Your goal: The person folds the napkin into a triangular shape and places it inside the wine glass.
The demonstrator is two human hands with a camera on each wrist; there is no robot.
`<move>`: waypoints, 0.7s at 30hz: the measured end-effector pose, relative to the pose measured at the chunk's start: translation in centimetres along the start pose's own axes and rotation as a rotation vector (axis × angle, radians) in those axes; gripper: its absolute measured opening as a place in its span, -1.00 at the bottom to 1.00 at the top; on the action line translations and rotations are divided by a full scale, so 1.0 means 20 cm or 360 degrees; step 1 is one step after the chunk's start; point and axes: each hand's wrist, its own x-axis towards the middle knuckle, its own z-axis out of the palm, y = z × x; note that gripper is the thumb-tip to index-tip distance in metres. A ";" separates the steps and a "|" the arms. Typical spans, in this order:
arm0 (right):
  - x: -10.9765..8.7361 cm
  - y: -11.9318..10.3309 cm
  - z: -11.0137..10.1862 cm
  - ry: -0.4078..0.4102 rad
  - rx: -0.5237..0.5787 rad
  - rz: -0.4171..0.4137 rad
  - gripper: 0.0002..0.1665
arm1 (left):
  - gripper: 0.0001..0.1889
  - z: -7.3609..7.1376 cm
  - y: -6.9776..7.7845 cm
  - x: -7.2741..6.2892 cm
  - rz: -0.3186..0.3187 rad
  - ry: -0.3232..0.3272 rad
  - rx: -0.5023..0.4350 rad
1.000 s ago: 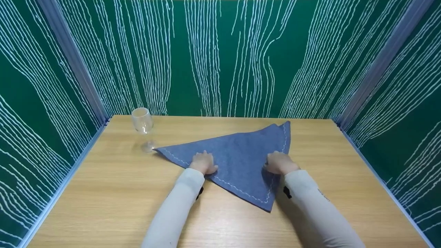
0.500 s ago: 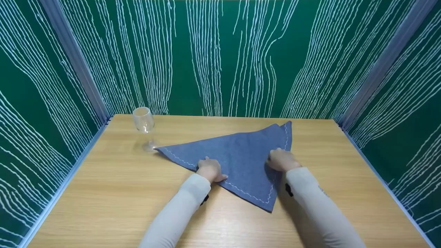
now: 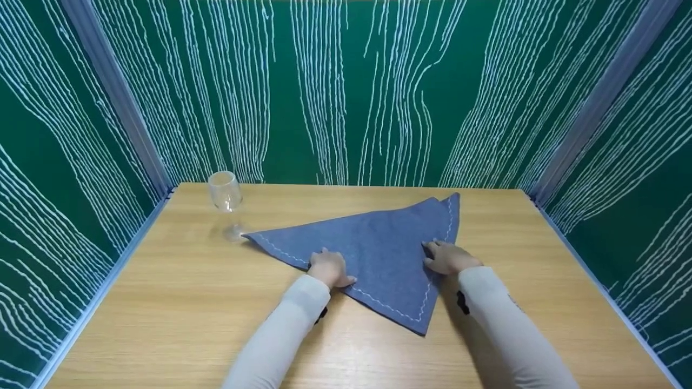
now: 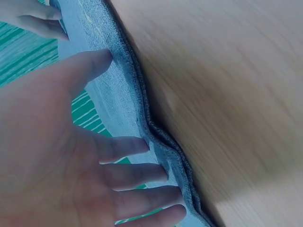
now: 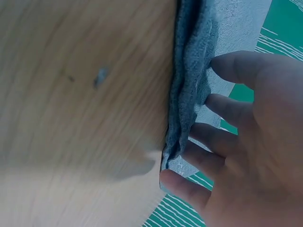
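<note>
A blue-grey cloth [image 3: 378,243] with pale zigzag stitching along its border lies folded over into a rough triangle on the table. My left hand [image 3: 327,268] rests on its front left edge, and the left wrist view shows thumb and fingers [image 4: 137,175] spread, their tips touching the layered fabric. On the cloth's right edge lies my right hand [image 3: 450,258]; in the right wrist view its fingers [image 5: 213,137] are spread and slightly bent, tips against the folded edge. Neither hand pinches the fabric.
A clear stemmed glass [image 3: 225,197] stands upright at the back left, its foot close to the cloth's left corner. The wooden table [image 3: 178,319] is bounded by green walls [image 3: 357,97] with white wavy lines on the back and both sides.
My left hand has slid slightly right along the front edge. The right hand has shifted a little right and its fingers have loosened and spread. The cloth looks almost the same.
</note>
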 end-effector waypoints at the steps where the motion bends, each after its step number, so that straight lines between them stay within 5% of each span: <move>1: 0.00 0.00 0.00 -0.0003 0.0006 0.0010 -0.26 | -0.17 0.00 0.00 0.00 0.0007 -0.0001 -0.0006; 8: -0.03 -0.04 0.02 0.0026 -0.0024 0.0009 -0.27 | -0.11 0.02 -0.06 0.04 0.0045 -0.0021 -0.0020; 15: -0.07 -0.08 0.05 0.0151 -0.0141 -0.0096 -0.30 | -0.11 0.03 -0.13 0.06 0.0082 0.0000 -0.0293; 21: -0.09 -0.13 0.04 0.0125 -0.0198 -0.0074 -0.29 | -0.10 0.03 -0.19 0.07 0.0148 0.0052 -0.0432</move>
